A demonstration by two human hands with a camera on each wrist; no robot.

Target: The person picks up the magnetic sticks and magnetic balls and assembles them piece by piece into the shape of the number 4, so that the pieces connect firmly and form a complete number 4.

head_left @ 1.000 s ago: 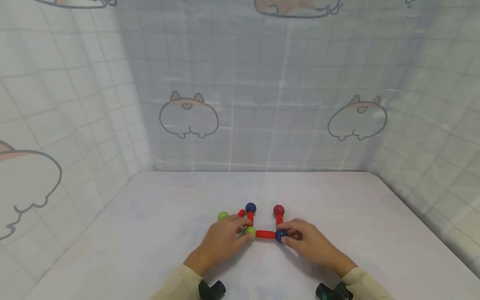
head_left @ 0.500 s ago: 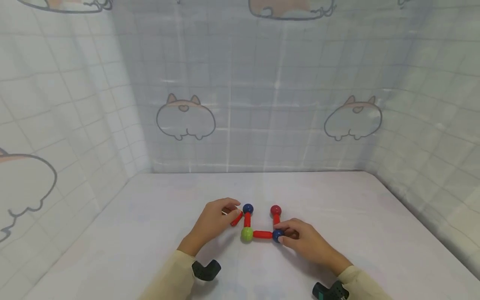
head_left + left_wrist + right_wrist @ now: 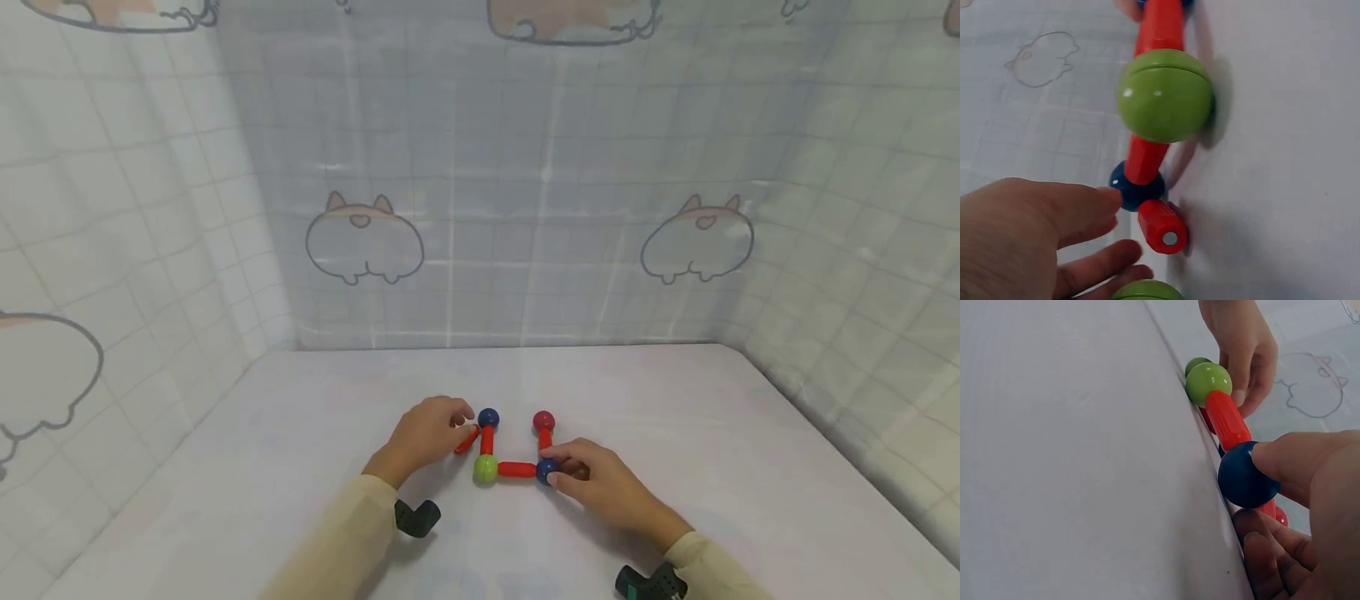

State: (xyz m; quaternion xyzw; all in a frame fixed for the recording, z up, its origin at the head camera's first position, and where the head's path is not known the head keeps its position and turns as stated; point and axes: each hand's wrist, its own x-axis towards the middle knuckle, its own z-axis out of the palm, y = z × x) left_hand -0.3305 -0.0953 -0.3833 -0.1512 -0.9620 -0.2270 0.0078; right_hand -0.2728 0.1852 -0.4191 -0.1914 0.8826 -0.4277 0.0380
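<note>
Red rods and coloured balls of a magnetic building set form an open U. My right hand (image 3: 600, 483) pinches the near-right blue ball (image 3: 1244, 475) between thumb and fingers. A red rod (image 3: 517, 470) joins that ball to a green ball (image 3: 486, 468). From the green ball a second rod runs back to another blue ball (image 3: 1137, 186); on the right a third reaches a dark red ball (image 3: 543, 421). My left hand (image 3: 427, 432), fingers apart and loosely bent, is beside a separate red rod (image 3: 1163, 228) with a silver end.
Another green ball (image 3: 1147, 291) lies by the left fingers, hidden behind that hand in the head view. The pale table (image 3: 300, 400) meets grid-patterned curtains (image 3: 480, 250) at its back and sides. Dark cameras sit on both wrists.
My left hand has left the near green ball and moved back and left to the separate rod. The right hand stays on its blue ball. The head view has shifted slightly.
</note>
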